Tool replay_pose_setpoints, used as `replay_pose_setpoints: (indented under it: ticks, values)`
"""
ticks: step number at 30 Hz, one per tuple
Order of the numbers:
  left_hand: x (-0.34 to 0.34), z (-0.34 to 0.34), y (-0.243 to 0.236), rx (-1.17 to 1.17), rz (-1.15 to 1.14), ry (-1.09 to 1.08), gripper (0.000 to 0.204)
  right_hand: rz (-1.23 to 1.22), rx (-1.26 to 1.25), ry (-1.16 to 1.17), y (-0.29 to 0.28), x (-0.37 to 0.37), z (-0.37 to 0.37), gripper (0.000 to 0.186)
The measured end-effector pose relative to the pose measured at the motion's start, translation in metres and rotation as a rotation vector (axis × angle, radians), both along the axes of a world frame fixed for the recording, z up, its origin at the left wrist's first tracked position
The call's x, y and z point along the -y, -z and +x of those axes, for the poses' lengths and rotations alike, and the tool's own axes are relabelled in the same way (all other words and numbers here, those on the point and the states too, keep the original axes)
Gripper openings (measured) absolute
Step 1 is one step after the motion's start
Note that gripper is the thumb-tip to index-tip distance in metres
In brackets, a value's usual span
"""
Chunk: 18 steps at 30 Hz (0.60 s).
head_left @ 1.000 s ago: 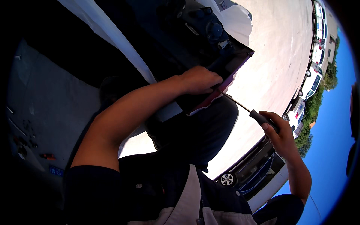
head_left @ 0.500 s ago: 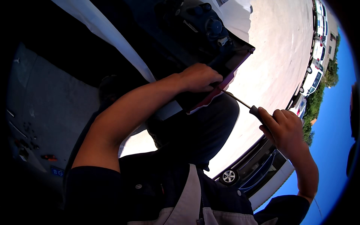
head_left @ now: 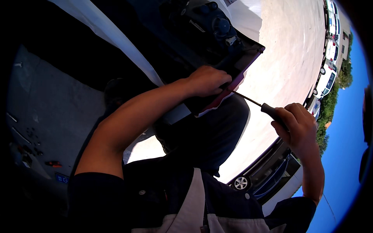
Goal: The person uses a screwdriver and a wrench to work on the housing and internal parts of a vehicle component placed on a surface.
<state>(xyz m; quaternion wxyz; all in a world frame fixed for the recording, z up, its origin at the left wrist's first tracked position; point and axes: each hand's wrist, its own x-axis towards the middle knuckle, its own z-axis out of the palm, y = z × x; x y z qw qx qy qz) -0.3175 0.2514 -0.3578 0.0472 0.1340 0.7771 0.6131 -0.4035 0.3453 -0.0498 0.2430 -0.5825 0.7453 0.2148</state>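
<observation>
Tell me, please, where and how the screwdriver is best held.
Probably by the thick dark handle, from the picture's right: this end lies in the right hand, while the thin shaft slants up-left toward the reddish panel edge.

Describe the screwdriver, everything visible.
The screwdriver has a thick, dark grey handle that looks like plastic or rubber, and a thin, straight, metallic-looking shaft. The right hand grips the handle, hiding its rear part. It slants in the picture, handle lower right, shaft running up-left to the dark red panel edge, beside the left hand. Tip shape and exact contact can't be made out.
</observation>
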Motion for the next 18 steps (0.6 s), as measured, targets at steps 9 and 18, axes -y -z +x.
replay_pose_setpoints:
  ticks: [9, 18]
  values:
    - [0.004, -0.004, -0.003, 0.045, 0.005, 0.039, 0.029, -0.178, 0.109, -0.146, 0.009, 0.003, 0.008, 0.031]
    - [0.0, -0.005, 0.0, 0.056, 0.058, 0.008, 0.024, -0.147, 0.103, 0.093, 0.004, -0.004, 0.012, 0.046]
